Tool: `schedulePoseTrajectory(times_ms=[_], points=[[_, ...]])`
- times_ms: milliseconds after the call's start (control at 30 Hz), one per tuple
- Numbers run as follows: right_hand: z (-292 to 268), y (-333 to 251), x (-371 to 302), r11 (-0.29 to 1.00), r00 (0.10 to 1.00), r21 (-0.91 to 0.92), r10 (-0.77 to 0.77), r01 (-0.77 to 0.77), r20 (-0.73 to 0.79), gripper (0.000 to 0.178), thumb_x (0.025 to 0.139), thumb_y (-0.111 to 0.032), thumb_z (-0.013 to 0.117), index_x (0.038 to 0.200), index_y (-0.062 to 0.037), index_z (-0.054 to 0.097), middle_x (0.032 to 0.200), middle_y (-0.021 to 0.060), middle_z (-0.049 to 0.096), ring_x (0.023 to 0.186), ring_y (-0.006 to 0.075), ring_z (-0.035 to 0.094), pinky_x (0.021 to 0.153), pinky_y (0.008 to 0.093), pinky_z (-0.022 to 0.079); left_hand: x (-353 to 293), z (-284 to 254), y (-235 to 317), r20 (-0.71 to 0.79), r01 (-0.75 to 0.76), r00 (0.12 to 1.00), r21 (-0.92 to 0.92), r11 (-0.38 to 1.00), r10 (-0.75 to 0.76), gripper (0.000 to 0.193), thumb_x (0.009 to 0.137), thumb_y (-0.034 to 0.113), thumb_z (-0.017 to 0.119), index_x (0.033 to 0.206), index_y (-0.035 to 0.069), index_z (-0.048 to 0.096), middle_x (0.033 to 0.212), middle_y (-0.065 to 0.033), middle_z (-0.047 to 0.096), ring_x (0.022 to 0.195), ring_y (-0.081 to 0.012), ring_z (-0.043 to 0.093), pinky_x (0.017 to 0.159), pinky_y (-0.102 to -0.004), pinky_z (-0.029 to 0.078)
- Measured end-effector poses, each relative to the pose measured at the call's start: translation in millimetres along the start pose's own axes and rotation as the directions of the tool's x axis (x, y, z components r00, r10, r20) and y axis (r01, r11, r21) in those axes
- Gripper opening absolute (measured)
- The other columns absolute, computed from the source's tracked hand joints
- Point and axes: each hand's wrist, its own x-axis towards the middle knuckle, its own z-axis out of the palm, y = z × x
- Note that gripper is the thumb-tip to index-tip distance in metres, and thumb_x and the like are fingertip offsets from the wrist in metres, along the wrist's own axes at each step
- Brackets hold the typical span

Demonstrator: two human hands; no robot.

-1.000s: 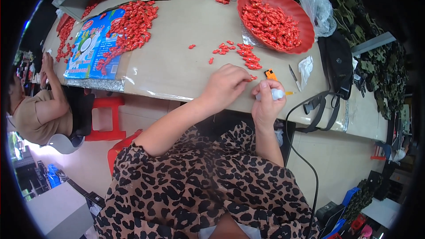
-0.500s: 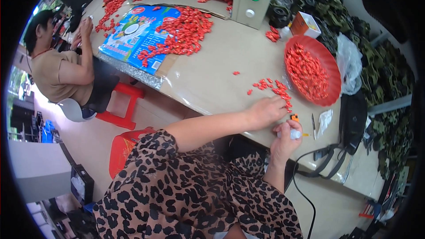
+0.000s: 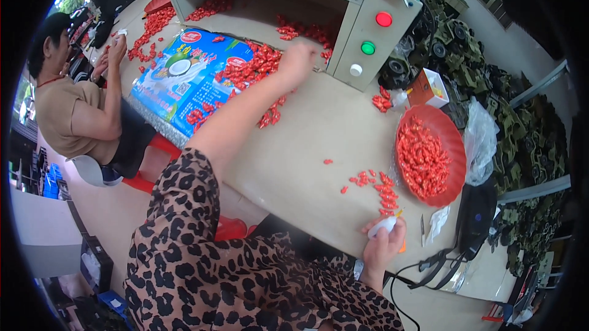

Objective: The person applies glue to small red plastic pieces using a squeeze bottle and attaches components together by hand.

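Observation:
My left hand (image 3: 298, 62) is stretched far across the table to the front edge of a grey machine's opening, beside small red plastic pieces (image 3: 257, 61) heaped on a blue printed cardboard sheet (image 3: 161, 88). Motion blurs its fingers, so what they hold is unclear. Close to the table's near edge, my right hand (image 3: 386, 248) is closed round a small white squeeze bottle (image 3: 381, 227) with a yellow tip. Just beyond that tip lies a short row of red pieces (image 3: 386, 195), with several loose ones beside it. A red fluted bowl (image 3: 455, 165) full of such pieces stands to the right.
The grey machine (image 3: 362, 39) with coloured buttons stands at the back; more red pieces lie inside it. Right of the row are a slim knife (image 3: 423, 230), a white tissue (image 3: 437, 223) and a black bag (image 3: 475, 214). Green toy vehicles (image 3: 466, 55) pile up behind. A co-worker (image 3: 86, 104) sits at left.
My left hand has left the row of red pieces and swung far left to the machine's opening. My right hand still grips the bottle, its tip now pointing up toward the row. The view has shifted.

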Motion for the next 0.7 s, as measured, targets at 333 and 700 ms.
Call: schedulePoseTrajectory(times_ms=[333,700], points=[[-7.0,4.5,6.9,0.990,0.990,-0.031,0.141,-0.141,0.003,0.030,0.076,-0.014,0.053,0.101,-0.0057,0.039,0.076,0.0093,0.047,0.063,0.0177,0.048,0.052,0.0293,0.041,72.0,27.8,-0.3,0.192,0.302,0.926,0.143,0.943,-0.325,0.029,0.067,0.028,0.063,0.080,0.003,0.060,0.080,-0.0154,0.059,0.078,-0.0284,0.057,0.068,-0.0367,0.045],[-1.0,0.9,3.9,0.994,0.995,-0.032,0.100,-0.100,0.006,0.028,0.076,-0.011,0.051,0.100,-0.0036,0.039,0.075,0.0093,0.047,0.059,0.0192,0.050,0.050,0.0298,0.042,53.1,10.8,-34.3,0.187,0.355,0.929,-0.212,0.911,-0.318,0.029,0.059,0.021,0.066,0.077,-0.001,0.059,0.076,-0.0128,0.060,0.070,-0.0215,0.059,0.064,-0.0291,0.046]])
